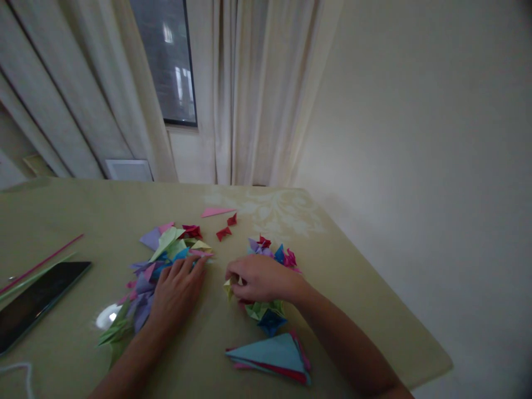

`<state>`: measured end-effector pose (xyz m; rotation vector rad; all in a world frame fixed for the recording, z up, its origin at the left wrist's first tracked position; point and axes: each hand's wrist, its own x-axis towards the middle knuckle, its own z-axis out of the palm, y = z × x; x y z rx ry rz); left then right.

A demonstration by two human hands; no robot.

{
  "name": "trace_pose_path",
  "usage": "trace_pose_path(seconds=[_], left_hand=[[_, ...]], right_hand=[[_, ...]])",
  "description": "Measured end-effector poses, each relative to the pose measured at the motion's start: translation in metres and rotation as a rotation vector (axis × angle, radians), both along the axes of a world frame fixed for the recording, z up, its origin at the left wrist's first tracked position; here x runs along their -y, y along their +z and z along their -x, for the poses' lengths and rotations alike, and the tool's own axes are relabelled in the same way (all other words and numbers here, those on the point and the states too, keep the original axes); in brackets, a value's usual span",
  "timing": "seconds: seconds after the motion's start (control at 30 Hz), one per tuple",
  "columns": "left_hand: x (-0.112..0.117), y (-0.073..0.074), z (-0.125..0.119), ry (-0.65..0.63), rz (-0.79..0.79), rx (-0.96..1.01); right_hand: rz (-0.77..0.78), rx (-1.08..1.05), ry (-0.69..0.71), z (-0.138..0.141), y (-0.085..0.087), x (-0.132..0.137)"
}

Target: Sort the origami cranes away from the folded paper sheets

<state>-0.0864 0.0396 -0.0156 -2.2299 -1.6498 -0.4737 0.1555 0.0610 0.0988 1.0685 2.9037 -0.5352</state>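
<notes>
My right hand [261, 279] pinches a yellow folded piece [228, 287] mid-frame, left hand [177, 291] lies flat, fingers wide, on the paper pile [166, 249]; several folded units [272, 253] look done, triangle stack [272, 354] at lower centre untouched.

We see pale cream curtains [257, 83] hanging beside a dark window [166, 55], a plain cream wall [415, 138] at right, and a beige-covered table [83, 210] with a faint floral pattern. The light is dim.
</notes>
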Motion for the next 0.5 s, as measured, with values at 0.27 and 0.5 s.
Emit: trace_pose_path(seconds=[0.27, 0.5], left_hand=[[-0.002, 0.002, 0.010, -0.216, -0.242, 0.284], [0.037, 0.030, -0.018, -0.699, -0.351, 0.401]], right_hand=[[-0.135, -0.045, -0.070, -0.009, 0.008, 0.006], [-0.109, -0.354, -0.112, -0.008, 0.025, 0.010]])
